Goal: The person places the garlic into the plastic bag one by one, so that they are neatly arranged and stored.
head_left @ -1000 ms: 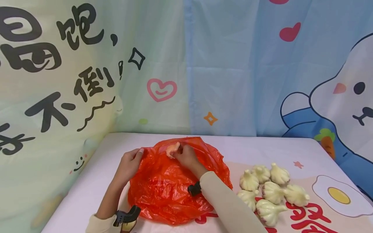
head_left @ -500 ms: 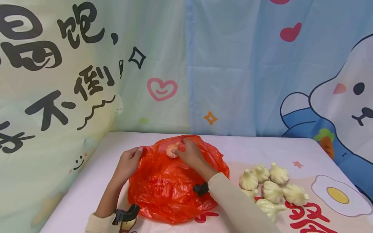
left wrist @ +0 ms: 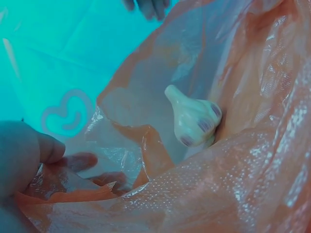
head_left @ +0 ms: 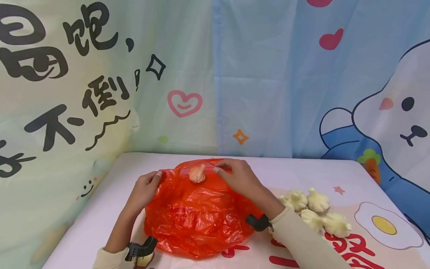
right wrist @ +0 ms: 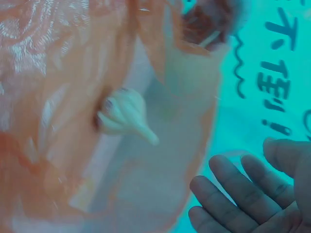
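A red plastic bag [head_left: 198, 220] lies on the table with its mouth spread towards the back. My left hand [head_left: 145, 189] pinches the bag's left rim between thumb and fingers; in the left wrist view some fingers show through the film. One garlic bulb [head_left: 197, 174] rests at the bag's mouth, its stem pointing up, touched by neither hand. My right hand [head_left: 241, 178] hovers by the bag's far right rim. In the right wrist view its fingers [right wrist: 247, 191] are apart and nearly straight, with nothing held.
Several pale garlic bulbs [head_left: 318, 201] lie in a group to the right of the bag, partly hidden by the right sleeve [head_left: 307, 239]. Behind the white table [head_left: 158, 160] hangs a printed cloth backdrop [head_left: 255, 74]. A printed fried egg marks the tablecloth at right.
My right hand has let go of the garlic bulb and moved right, away from it. The bulb stays in the bag's mouth. My left hand keeps its hold on the rim.
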`<action>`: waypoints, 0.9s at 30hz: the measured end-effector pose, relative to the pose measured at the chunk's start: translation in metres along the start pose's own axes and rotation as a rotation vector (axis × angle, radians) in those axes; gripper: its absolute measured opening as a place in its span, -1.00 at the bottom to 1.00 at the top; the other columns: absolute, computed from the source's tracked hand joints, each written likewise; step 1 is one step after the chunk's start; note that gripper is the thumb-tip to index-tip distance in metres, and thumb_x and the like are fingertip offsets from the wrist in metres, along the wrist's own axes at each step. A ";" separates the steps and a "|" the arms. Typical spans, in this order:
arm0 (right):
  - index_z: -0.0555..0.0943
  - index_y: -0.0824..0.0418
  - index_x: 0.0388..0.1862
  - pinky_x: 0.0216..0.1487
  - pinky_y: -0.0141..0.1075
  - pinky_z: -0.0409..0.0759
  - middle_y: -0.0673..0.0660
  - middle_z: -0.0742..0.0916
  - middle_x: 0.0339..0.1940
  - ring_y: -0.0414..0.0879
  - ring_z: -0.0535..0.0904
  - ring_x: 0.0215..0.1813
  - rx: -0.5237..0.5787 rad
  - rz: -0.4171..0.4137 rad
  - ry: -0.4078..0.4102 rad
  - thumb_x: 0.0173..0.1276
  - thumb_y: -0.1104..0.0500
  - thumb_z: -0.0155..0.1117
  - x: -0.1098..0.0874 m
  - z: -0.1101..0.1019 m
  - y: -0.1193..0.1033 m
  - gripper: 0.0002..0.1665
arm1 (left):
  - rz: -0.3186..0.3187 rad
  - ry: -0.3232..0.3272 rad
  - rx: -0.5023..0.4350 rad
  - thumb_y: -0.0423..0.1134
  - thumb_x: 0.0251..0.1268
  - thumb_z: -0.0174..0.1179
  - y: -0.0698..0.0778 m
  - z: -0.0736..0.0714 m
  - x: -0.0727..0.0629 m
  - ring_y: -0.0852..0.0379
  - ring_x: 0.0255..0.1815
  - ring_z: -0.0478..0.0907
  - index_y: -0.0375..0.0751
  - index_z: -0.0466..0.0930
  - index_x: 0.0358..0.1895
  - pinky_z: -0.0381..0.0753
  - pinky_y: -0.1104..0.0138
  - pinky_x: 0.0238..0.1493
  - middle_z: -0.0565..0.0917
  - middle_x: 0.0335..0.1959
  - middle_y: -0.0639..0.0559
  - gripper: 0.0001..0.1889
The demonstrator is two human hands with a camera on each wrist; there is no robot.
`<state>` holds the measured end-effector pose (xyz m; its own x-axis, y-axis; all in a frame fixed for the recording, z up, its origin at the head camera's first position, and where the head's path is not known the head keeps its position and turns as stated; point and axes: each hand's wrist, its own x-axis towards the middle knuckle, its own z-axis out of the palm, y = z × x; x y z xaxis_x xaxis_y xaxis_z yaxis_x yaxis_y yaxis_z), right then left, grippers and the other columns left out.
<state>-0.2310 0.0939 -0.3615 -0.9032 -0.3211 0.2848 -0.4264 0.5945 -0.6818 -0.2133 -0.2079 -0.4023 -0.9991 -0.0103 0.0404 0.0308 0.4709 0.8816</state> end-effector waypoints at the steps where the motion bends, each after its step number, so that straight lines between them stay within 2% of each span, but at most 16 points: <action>1: 0.71 0.08 -0.05 0.08 -0.04 0.58 -0.04 0.73 -0.11 -0.02 0.63 0.03 0.009 -0.020 0.000 0.40 0.08 0.27 -0.003 -0.006 0.000 -0.78 | 0.000 -0.004 -0.001 0.04 0.57 -0.15 -0.001 0.000 0.000 -0.07 -0.18 0.60 -0.27 0.58 0.13 0.67 0.16 -0.11 0.67 -0.12 -0.16 -0.51; 3: 0.71 0.08 -0.04 0.07 -0.04 0.59 -0.04 0.73 -0.11 -0.04 0.63 0.01 0.034 -0.054 -0.006 0.42 0.08 0.25 -0.010 -0.018 0.002 -0.78 | 0.005 -0.006 0.001 0.04 0.57 -0.15 -0.002 -0.001 0.000 -0.07 -0.17 0.61 -0.28 0.57 0.15 0.67 0.17 -0.11 0.67 -0.11 -0.15 -0.51; 6: 0.70 0.09 -0.01 0.01 -0.10 0.63 -0.03 0.74 -0.10 -0.05 0.63 -0.01 0.074 -0.080 -0.057 0.43 0.09 0.23 -0.023 -0.035 0.007 -0.76 | 0.017 0.001 0.013 0.03 0.57 -0.15 -0.002 -0.001 0.001 -0.07 -0.18 0.58 -0.28 0.59 0.11 0.66 0.16 -0.09 0.67 -0.14 -0.16 -0.52; 11: 0.69 0.10 0.01 -0.04 -0.15 0.65 0.00 0.73 -0.07 0.00 0.63 0.05 0.103 -0.055 -0.172 0.45 0.07 0.20 -0.045 -0.051 0.021 -0.74 | 0.011 -0.001 0.006 0.02 0.57 -0.14 -0.002 -0.001 0.002 -0.07 -0.18 0.59 -0.29 0.58 0.13 0.66 0.14 -0.09 0.67 -0.13 -0.17 -0.52; 15: 0.67 0.11 0.04 -0.01 -0.11 0.63 0.01 0.73 -0.05 0.03 0.62 0.09 0.104 -0.019 -0.194 0.47 0.06 0.17 -0.064 -0.060 0.030 -0.72 | 0.010 0.004 0.006 0.02 0.57 -0.14 -0.002 -0.001 0.002 -0.08 -0.19 0.59 -0.29 0.59 0.12 0.67 0.17 -0.11 0.67 -0.14 -0.17 -0.52; 18: 0.66 0.11 0.05 -0.01 -0.12 0.64 -0.01 0.73 -0.05 0.00 0.63 0.07 0.081 -0.001 -0.165 0.49 0.07 0.15 -0.080 -0.070 0.039 -0.73 | 0.017 0.007 0.015 0.04 0.56 -0.14 -0.002 -0.001 0.003 -0.09 -0.20 0.57 -0.29 0.61 0.08 0.66 0.17 -0.11 0.67 -0.19 -0.16 -0.51; 22: 0.66 0.11 0.03 -0.06 -0.17 0.66 -0.04 0.73 -0.08 -0.04 0.63 0.04 0.054 0.000 -0.080 0.49 0.13 0.14 -0.103 -0.086 0.051 -0.76 | 0.005 0.012 0.004 0.05 0.56 -0.14 -0.001 -0.002 0.002 -0.11 -0.25 0.57 -0.31 0.60 0.07 0.67 0.16 -0.15 0.66 -0.24 -0.18 -0.50; 27: 0.66 0.07 0.02 -0.13 -0.33 0.65 -0.04 0.73 -0.06 -0.21 0.62 0.02 0.052 0.061 -0.016 0.48 0.15 0.16 -0.129 -0.102 0.063 -0.78 | -0.003 0.019 -0.007 0.06 0.56 -0.14 0.000 -0.005 -0.001 -0.12 -0.27 0.58 -0.32 0.59 0.09 0.68 0.11 -0.14 0.66 -0.24 -0.19 -0.49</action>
<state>-0.1460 0.2480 -0.3722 -0.9262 -0.2975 0.2314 -0.3673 0.5743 -0.7316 -0.2126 -0.2124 -0.4002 -0.9985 -0.0282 0.0469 0.0284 0.4644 0.8852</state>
